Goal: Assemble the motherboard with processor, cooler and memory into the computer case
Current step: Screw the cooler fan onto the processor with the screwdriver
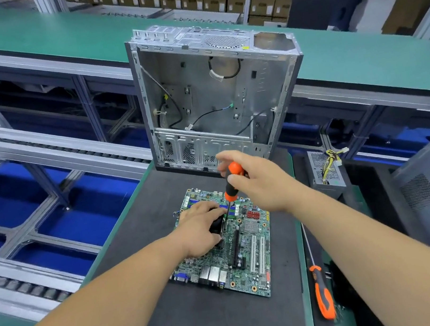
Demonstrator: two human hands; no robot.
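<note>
Orange-handled screwdriver (231,181) pinched upright in my right hand (255,182), left hand (200,230) curled round the black cooler (216,225) on the motherboard (229,247) lying on the tabletop (217,316); I'd keep the shaft vertical, cooler pressed flat, tightening gently.

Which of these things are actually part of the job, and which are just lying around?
In use: motherboard, cooler under left hand, screwdriver in right hand, open case.

Lying about: long screwdriver, power supply.
</note>
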